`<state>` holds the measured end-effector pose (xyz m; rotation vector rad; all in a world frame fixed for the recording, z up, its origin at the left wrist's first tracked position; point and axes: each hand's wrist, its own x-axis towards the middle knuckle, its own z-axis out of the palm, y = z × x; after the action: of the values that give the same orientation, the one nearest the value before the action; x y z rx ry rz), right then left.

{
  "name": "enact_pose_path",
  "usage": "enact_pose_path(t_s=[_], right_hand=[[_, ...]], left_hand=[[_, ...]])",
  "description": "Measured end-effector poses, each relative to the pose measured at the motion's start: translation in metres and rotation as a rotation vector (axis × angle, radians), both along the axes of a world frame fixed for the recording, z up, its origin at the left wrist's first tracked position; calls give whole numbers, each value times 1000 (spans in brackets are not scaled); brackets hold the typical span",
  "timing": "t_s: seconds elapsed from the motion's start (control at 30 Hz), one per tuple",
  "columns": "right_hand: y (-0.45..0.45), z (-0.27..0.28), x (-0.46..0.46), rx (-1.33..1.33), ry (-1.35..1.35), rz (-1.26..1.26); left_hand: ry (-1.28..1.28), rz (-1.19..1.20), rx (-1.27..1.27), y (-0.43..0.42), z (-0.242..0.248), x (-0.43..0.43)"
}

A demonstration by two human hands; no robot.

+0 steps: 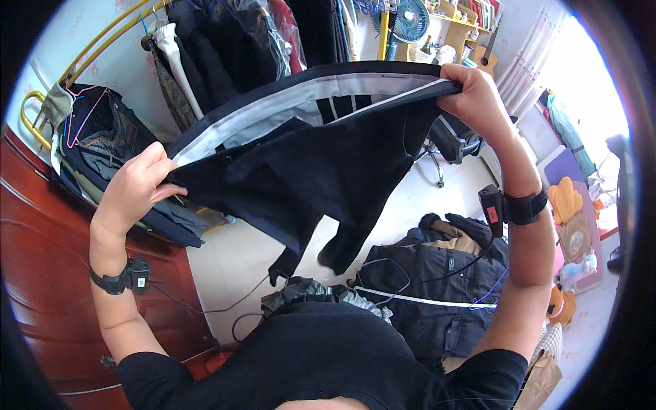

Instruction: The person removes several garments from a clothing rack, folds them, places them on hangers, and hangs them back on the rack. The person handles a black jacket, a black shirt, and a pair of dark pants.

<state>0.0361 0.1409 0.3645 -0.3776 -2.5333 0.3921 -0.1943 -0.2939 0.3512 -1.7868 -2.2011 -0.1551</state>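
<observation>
A pair of black trousers (312,169) hangs stretched between my two hands, its waistband spread and its pale grey lining showing. My left hand (141,179) pinches the waistband at the left end. At the upper right, my right hand (469,92) is closed round the other end of the waistband. The legs dangle towards the floor, and their ends look foreshortened. Below to the right lies a dark padded jacket (435,287), with a white bar and thin hangers on it. Each forearm bears a strapped-on device with a cable.
A gold clothes rack (110,38) full of garments stands ahead on the left, near a red-brown door (102,277). Beyond the trousers are an office chair (448,138) and a fan (410,20). Cables trail near my waist. Plush toys (564,302) sit at the right.
</observation>
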Motion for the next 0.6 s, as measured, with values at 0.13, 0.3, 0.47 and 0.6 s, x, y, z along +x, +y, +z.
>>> enact_pose_path(t_s=[0.13, 0.3, 0.47, 0.6], right_hand=[[-7, 13, -1, 177, -31, 57], [8, 47, 12, 21, 332, -6], [29, 24, 18, 61, 95, -47], [36, -4, 26, -25, 37, -9]], left_hand=[[-25, 77, -86, -7, 14, -7], [-47, -120, 455, -22, 53, -21], [-578, -7, 46, 7, -20, -36], [-529, -14, 297, 21, -45, -46]])
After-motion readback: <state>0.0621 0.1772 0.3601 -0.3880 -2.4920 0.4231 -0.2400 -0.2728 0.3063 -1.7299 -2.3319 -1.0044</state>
